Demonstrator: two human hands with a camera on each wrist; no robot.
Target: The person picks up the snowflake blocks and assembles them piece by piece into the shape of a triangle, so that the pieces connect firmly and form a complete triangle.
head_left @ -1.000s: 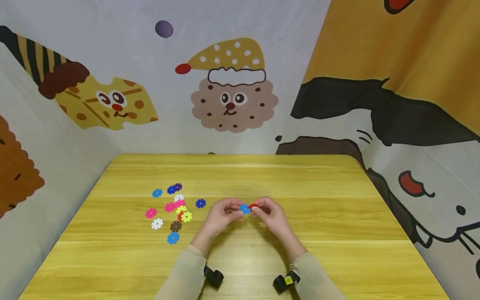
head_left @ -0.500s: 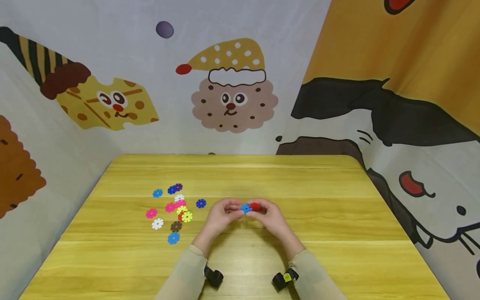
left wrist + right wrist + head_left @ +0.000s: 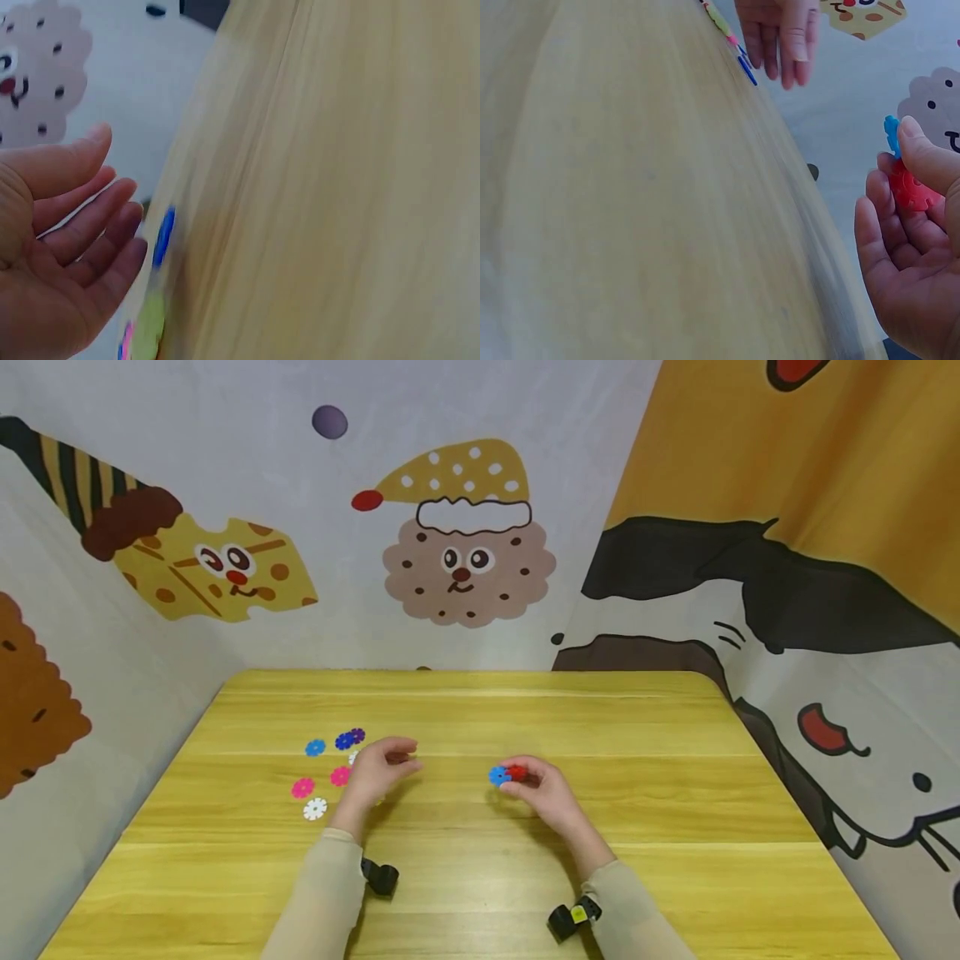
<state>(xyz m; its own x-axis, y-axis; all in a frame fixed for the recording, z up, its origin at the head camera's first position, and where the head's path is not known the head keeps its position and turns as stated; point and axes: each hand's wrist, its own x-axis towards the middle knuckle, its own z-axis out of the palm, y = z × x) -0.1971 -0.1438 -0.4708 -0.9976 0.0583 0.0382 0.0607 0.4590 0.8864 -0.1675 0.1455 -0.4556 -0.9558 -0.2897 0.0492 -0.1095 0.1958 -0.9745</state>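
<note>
My right hand (image 3: 547, 792) pinches two slotted plastic discs between thumb and fingers. The light blue disc (image 3: 498, 776) sticks out to the left, and the red disc (image 3: 517, 772) sits against the fingertips; in the right wrist view the blue disc (image 3: 892, 135) stands edge-on, joined to the red disc (image 3: 911, 191). Over the loose discs on the left hovers my left hand (image 3: 377, 774), its fingers relaxed and nothing in them. From the left wrist, a dark blue disc (image 3: 163, 236) and a yellow disc (image 3: 148, 326) show beyond the fingers.
Loose discs lie left on the wooden table (image 3: 480, 877): two pink, one being the outer pink disc (image 3: 303, 787), a white disc (image 3: 315, 808), a light blue disc (image 3: 315, 747), and overlapping dark blue (image 3: 343, 741) and purple discs (image 3: 357, 736). My left arm hides others. Cartoon-printed cloth (image 3: 285, 643) hangs behind.
The red and light blue discs were between both hands. My left hand has let go and moved left over the loose discs; my right hand keeps the joined pair almost in place.
</note>
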